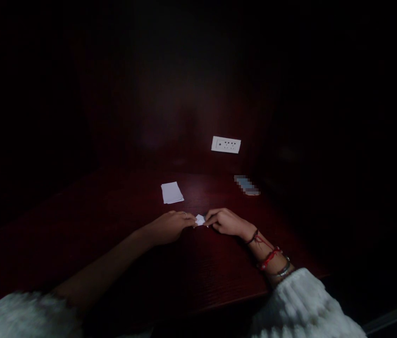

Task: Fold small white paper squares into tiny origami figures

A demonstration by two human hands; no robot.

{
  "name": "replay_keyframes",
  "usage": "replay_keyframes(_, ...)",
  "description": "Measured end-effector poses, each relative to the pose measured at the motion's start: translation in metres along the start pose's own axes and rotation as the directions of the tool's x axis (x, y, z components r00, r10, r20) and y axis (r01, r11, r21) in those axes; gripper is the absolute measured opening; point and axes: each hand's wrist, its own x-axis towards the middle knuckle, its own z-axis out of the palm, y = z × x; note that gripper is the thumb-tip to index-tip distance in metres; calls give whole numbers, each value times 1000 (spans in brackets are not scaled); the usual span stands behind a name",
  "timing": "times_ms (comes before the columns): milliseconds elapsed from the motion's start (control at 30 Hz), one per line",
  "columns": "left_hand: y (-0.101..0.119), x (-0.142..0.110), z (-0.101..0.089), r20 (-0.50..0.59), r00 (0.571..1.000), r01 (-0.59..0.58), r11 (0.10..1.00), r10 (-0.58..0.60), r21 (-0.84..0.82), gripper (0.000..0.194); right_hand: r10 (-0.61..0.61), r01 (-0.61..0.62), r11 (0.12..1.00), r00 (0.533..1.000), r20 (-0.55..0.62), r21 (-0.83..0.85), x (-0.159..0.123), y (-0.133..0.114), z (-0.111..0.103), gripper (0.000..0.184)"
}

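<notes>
Darkness fills most of the room, with weak light falling on a deep-red, glossy surface (pixel 208 190) and the dim wall (pixel 184 122) behind it. One white socket panel (pixel 226 144) is set in that wall. Two bare hands meet near the front of the surface over one small folded paper (pixel 200 219): the left hand (pixel 174 224) has its fingers drawn together at the left edge, the right hand (pixel 228 221) likewise at the right, so the piece lies held between them. Beyond it, slightly left, lies one stack of white sheets (pixel 172 193), its exact count impossible to tell. One pixelated flat object (pixel 246 185) lies farther right. One ring (pixel 185 214) is on the left hand; three bands (pixel 269 258) circle the right wrist; two white sleeves (pixel 304 300) cover the forearms partly.
</notes>
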Motion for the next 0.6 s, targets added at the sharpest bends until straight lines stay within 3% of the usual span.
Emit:
replay_keyframes(300,-5,1,1,2,999,-32,998,32,-48,48,14,-3,991,996,-84,131,-3,9,4,33)
replay_keyframes(433,-2,1,0,-14,999,-31,997,30,-72,45,18,-8,997,993,-116,83,-3,6,4,39)
replay_keyframes(600,1,2,-2,-19,999,-34,997,33,-74,43,40,-42,998,999,-36,-45,1,-1,5,41)
